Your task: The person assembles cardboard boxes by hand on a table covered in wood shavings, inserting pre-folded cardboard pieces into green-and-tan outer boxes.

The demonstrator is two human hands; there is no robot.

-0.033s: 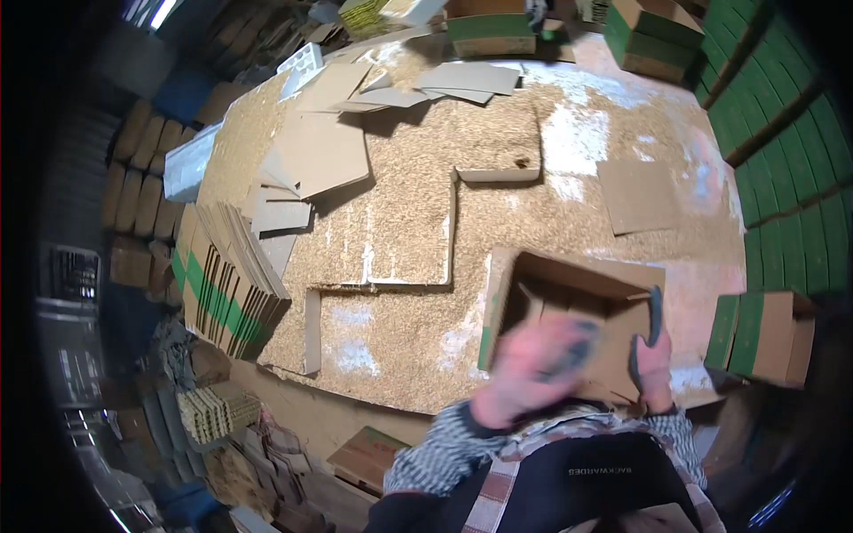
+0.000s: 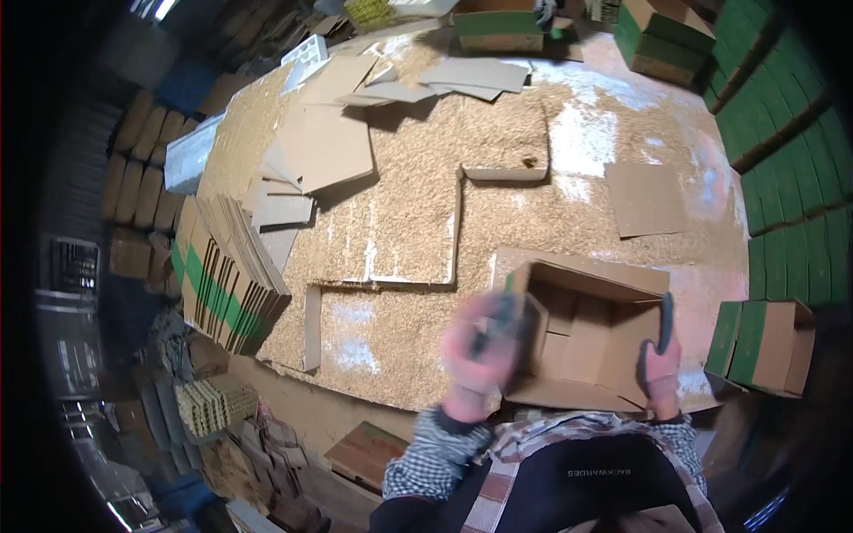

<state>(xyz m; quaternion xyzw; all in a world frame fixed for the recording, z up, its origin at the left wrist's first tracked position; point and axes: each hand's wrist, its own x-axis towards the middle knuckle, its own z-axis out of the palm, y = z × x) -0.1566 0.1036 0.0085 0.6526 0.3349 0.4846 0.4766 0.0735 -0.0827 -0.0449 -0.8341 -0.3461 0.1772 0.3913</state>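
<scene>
"Dim, cluttered workroom, and a broad pale table [image 2: 715, 271] with straw-coloured flakes [image 2: 400, 386] spread over much of it. What is being handled there?"

"An open, empty-looking brown cardboard box [image 2: 591, 342], at the table's near edge, right in front of the person. Its mouth faces up, so the bare inside shows."

"And the hands?"

"The right hand [image 2: 660, 373], in a pink glove with dark fingers, is at the box's right wall and pinches that edge, thumb on the inner side and a finger stretched along the rim. The left hand [image 2: 480, 351], gloved alike, is at the box's left side, over a green-marked part. It is blurred, so one cannot tell whether its fingers are spread or closed on the cardboard."

"What sits just around the box?"

"Beyond it, a flat brown cardboard square [image 2: 647, 200] lies on the flakes. To the right is a smaller green-and-brown carton [image 2: 777, 346], near the table's edge."

"And farther off?"

"At the left, a leaning row of flattened cartons with green bands [image 2: 233, 280]. Behind those, a large tan cardboard sheet [image 2: 324, 151], then thin grey cardboard pieces [image 2: 480, 77] toward the far side. Green boxes [image 2: 795, 178] are stacked along the right, and pale yellow moulded trays [image 2: 211, 404] are piled below the table's left edge."
</scene>
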